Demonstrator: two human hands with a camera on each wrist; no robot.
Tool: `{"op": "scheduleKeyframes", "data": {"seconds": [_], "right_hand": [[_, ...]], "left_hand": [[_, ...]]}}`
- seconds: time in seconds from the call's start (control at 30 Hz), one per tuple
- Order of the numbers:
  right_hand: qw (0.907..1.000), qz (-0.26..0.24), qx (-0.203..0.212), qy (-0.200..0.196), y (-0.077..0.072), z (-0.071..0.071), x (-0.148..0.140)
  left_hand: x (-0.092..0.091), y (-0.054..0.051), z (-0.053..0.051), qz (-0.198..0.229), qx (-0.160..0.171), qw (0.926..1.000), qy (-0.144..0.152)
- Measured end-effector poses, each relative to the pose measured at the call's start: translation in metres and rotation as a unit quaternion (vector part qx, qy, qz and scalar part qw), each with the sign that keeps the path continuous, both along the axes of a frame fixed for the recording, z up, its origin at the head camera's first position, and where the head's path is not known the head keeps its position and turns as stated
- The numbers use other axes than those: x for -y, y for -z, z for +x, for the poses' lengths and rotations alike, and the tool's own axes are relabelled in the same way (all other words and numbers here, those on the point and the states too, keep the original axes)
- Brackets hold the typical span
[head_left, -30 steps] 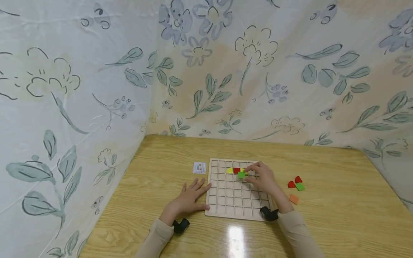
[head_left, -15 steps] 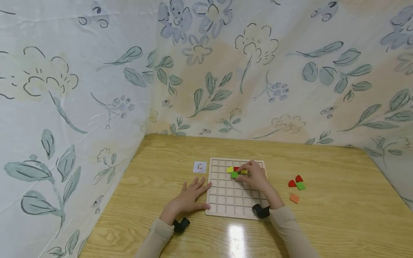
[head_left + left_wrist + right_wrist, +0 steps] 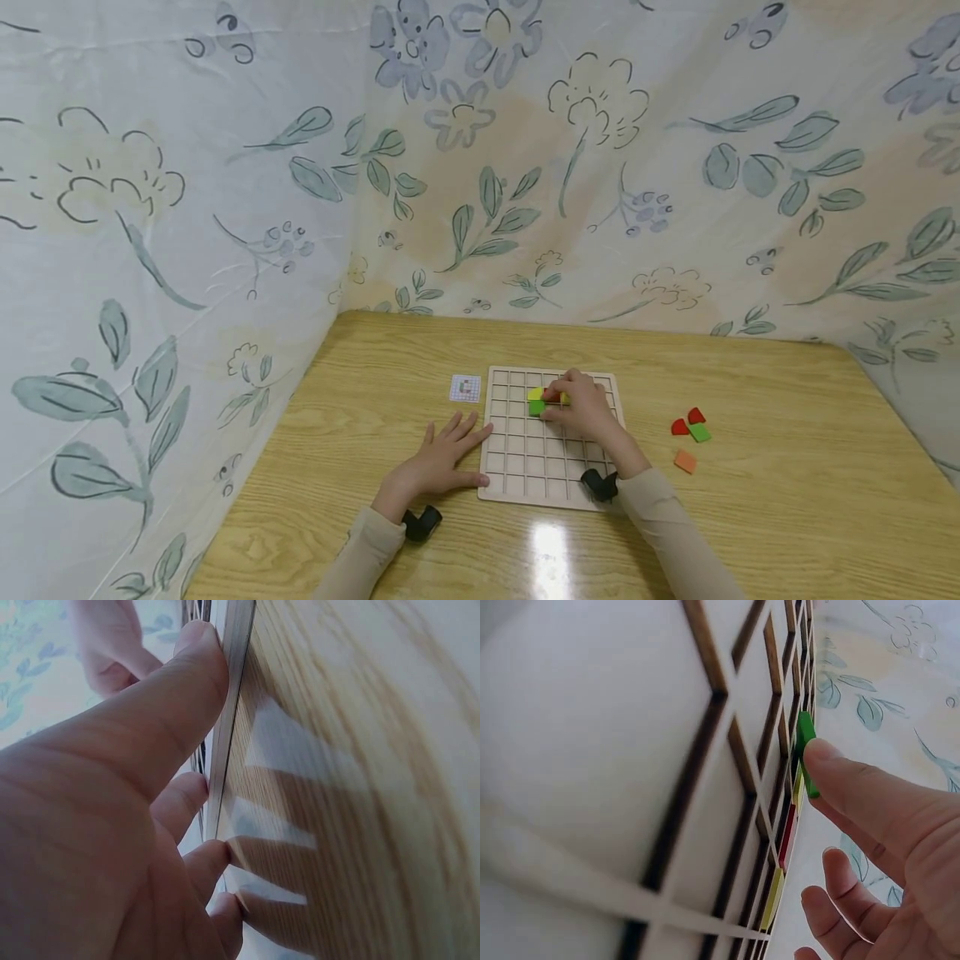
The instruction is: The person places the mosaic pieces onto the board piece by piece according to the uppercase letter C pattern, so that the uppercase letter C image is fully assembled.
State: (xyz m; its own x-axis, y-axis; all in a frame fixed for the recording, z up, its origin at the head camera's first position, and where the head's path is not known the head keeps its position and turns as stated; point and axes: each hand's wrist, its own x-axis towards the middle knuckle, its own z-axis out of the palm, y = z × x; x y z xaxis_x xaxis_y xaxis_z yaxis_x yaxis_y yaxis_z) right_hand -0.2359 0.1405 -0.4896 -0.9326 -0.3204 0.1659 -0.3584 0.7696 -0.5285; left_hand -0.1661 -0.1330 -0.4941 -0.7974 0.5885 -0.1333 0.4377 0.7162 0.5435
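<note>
Board (image 3: 525, 454), pale wood with a raised grid, lies flat on the wood-grain table (image 3: 787, 500). Right hand (image 3: 590, 408) is above its far part, thumb and index finger pinching a green tile (image 3: 536, 407) by its edge; the remaining fingers are loosely bent, per the right wrist view. The green tile is over the board, tilted to its surface, just on the near side of the left yellow piece (image 3: 536, 393). Contact between tile and grid: cannot tell. Row on the board, left to right: left yellow piece, red piece (image 3: 787, 834), right yellow piece (image 3: 772, 900); the red piece is partly hidden by the fingers in the head view.

Left hand (image 3: 433, 462): fingers spread, holding nothing. Thumb and index finger touch the board's left rim; other fingertips rest on the table.

Card (image 3: 465, 388) with a small printed grid lies just beside the board, upper left. Right of the board, well apart: two red rounded pieces (image 3: 696, 415) near a second green tile (image 3: 700, 432), with an orange tile (image 3: 686, 461) nearer the person. Flower-printed cloth (image 3: 480, 242) hangs behind the table.
</note>
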Motion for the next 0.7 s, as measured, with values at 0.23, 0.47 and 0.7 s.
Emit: {"op": "scheduleKeyframes", "data": {"seconds": [0.23,0.47,0.7], "right_hand": [[0.9998,0.019,-0.003,0.004,-0.0038,0.0002,0.0061],[0.9987,0.051,0.005,0.01,-0.0071,0.0004,0.0073],[0.9977,0.066,0.006,0.011,-0.0083,-0.0005,0.0059]], "left_hand": [[-0.0006,0.0006,-0.0009,0.0,0.001,1.0,-0.004],[-0.0025,0.0,-0.0008,-0.005,0.008,0.9999,-0.009],[-0.0038,0.0007,-0.0015,-0.011,0.005,0.9999,-0.01]]}}
